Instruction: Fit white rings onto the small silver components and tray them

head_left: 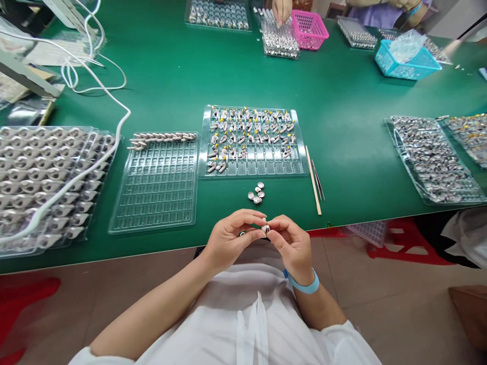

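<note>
Near the table's front edge, my left hand [235, 234] and my right hand [292, 244] meet, fingertips pinched on one small rounded earbud shell [266, 228], pale with a dark marking. Fingers cover most of it. A light blue band circles my right wrist. Just beyond my hands lies a loose cluster of several small round shells [256, 194]. Farther back sits a clear plastic tray [262, 165], its upper rows filled with small grey stemmed parts that have yellow bits; its lower rows are partly bare.
A wooden stick [313, 180] and tweezers [318, 180] lie right of the tray. Left are a mostly bare tray [155, 192], stacked filled trays [45, 187] and a white cable [95, 165]. Filled trays [433, 157] stand right; across, another person's hand [282, 10] works beside a pink basket [310, 30].
</note>
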